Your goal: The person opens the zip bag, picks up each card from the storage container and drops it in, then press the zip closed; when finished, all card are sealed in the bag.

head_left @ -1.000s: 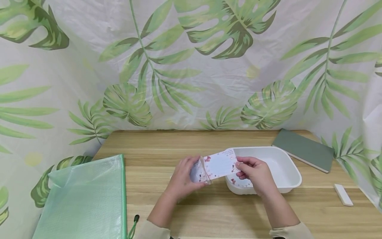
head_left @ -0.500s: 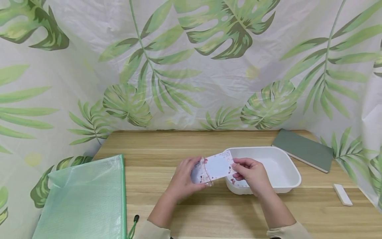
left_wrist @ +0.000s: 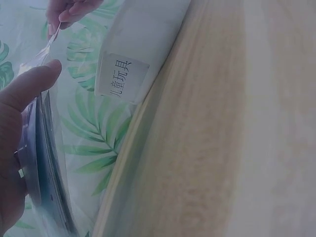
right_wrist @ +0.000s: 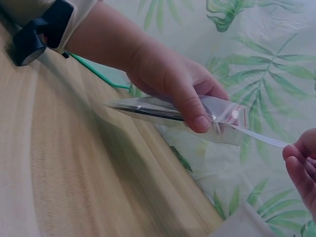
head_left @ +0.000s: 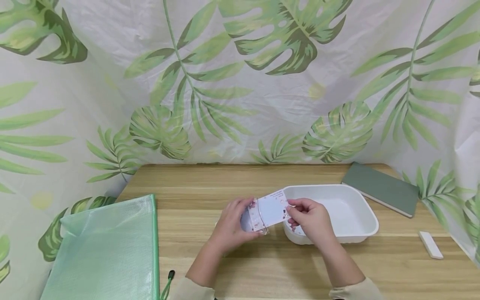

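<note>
My left hand (head_left: 230, 225) grips a clear plastic bag (right_wrist: 229, 113) holding a stack of thin flat pieces, its thumb on one face. My right hand (head_left: 313, 218) pinches the outer end of a white card (head_left: 271, 208) with small reddish prints along its edges. The card's inner end lies inside the bag's mouth, and its outer end sticks out toward the right. Beneath the right fingers, a similarly printed piece (head_left: 298, 230) shows at the left end of the white plastic tub (head_left: 348, 212); the hand partly hides it.
A green mesh zip pouch (head_left: 108, 250) with a cord lies at the left. Behind the tub to the right is a grey-green notebook (head_left: 380, 187). A small white block (head_left: 431, 245) lies on the wooden table (head_left: 210, 179) at the right.
My right hand has moved left with the card, and more of the card is inside the bag. The left hand and bag have hardly moved.
</note>
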Demonstrator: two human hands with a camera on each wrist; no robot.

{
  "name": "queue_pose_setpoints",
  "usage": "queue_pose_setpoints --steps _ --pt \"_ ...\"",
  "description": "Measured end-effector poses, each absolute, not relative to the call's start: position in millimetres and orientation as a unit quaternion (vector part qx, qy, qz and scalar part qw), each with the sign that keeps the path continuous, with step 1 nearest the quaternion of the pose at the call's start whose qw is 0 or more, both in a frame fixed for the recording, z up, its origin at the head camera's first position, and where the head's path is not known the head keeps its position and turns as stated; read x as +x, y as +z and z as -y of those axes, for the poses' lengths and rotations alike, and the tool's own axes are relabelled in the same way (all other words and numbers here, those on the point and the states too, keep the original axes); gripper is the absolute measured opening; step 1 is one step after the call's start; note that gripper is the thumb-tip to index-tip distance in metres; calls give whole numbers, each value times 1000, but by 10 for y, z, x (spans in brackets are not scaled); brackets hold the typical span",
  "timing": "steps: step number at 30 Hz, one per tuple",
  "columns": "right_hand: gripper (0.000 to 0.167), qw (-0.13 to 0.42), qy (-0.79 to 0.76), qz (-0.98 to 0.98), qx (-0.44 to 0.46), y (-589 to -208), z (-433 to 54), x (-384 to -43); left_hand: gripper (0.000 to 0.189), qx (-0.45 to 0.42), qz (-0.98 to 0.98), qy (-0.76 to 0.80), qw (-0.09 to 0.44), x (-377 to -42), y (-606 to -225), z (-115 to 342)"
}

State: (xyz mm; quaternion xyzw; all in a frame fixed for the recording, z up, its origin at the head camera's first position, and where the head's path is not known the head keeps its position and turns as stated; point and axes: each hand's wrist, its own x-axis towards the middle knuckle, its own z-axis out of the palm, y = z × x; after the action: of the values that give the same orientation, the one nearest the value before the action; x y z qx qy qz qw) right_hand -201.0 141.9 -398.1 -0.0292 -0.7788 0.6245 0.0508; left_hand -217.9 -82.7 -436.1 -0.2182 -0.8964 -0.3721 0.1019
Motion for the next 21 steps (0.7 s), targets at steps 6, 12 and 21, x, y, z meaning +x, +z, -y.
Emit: queue_pose_setpoints --steps 6,12,21 --pt "20 63 620 782 -14 -4025 -1319 -1976 93 -218 894 -381 96 -2168 -4357 820" --pt "24 31 627 778 22 -4079 -1260 -1976 91 -222 893 -378 98 -2173 -4356 836" --pt "40 -27 573 804 157 -4145 -1468 -2019 89 -217 896 -372 108 -2179 -4354 851"
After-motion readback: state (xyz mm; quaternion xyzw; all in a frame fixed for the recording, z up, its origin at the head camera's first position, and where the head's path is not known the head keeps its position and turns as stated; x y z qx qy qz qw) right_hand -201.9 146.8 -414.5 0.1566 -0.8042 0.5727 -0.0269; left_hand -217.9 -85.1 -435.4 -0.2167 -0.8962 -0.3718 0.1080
